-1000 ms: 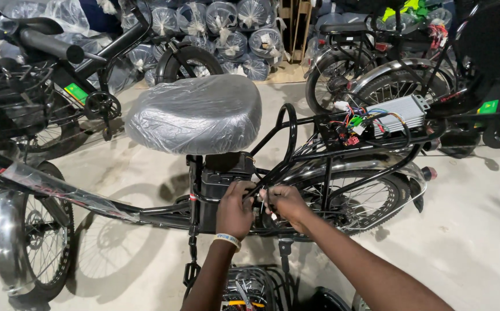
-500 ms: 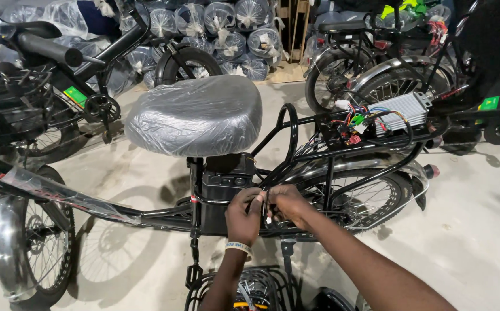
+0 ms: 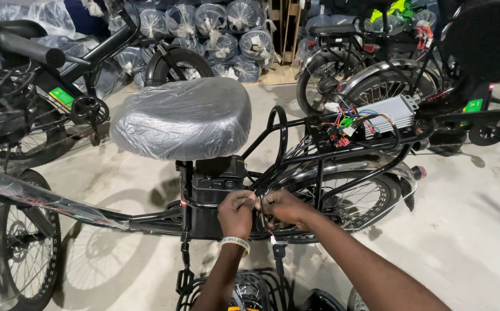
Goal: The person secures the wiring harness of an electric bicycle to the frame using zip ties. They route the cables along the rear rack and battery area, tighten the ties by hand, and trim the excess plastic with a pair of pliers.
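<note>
Pinching a thin bundle of wires (image 3: 261, 198) between them, the left hand (image 3: 235, 212) and right hand (image 3: 281, 207) meet just below the black battery box (image 3: 215, 181), at about 6 o'clock from the plastic-wrapped saddle (image 3: 184, 118). Both hands have fingers curled closed on the bundle. Doing this well probably means keeping the grips close together and easing the wires along the frame tube (image 3: 146, 217) without kinking them. The bundle's long axis runs from 7 o'clock up toward 1 o'clock, heading for the silver controller (image 3: 391, 112) on the rear rack (image 3: 365, 141).
</note>
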